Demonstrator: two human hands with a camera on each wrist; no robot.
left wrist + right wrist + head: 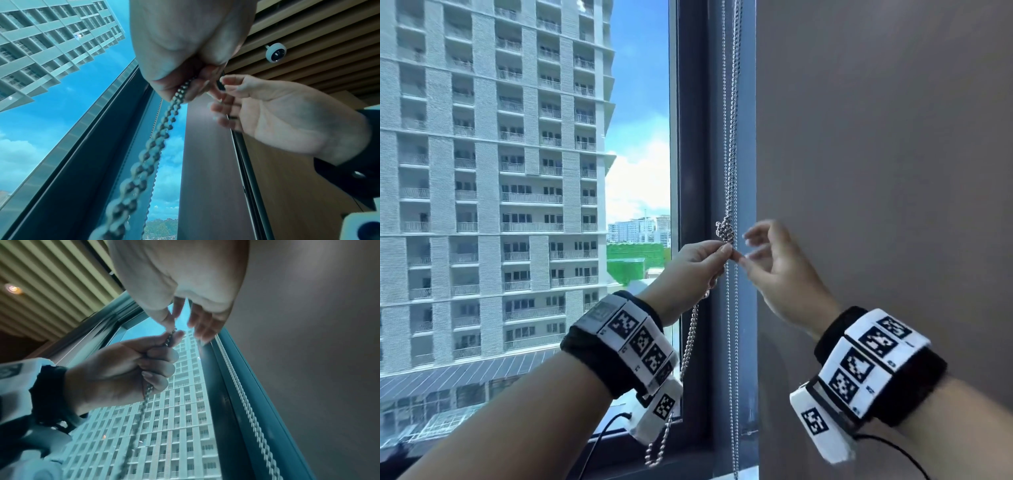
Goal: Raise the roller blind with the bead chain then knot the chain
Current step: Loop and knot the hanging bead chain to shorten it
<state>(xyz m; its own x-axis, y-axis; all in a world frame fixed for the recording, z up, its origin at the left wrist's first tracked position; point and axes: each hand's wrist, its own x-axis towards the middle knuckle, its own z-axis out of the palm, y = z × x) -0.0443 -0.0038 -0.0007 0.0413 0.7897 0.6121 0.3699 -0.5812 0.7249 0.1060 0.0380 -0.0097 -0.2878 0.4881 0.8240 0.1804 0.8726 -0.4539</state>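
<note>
A silver bead chain (pixel 731 154) hangs along the dark window frame. A tight knot (pixel 724 233) sits in it at hand height. My left hand (pixel 726 251) pinches the doubled chain just below the knot. The rest runs through the curled fingers (pixel 162 363) and dangles as a loop (pixel 659 452) past my wrist. My right hand (pixel 748 251) hovers right of the knot, fingers spread and loose, its thumb tip close to the left fingertips and holding nothing. The blind itself does not show over the glass.
A second pair of bead chains (pixel 732 359) hangs straight down the window frame (pixel 695 137). A grey-brown flat surface (pixel 876 154) fills the right side. Beyond the glass stands a tall tower block (pixel 500 171). A small round camera (pixel 275 52) sits on the slatted ceiling.
</note>
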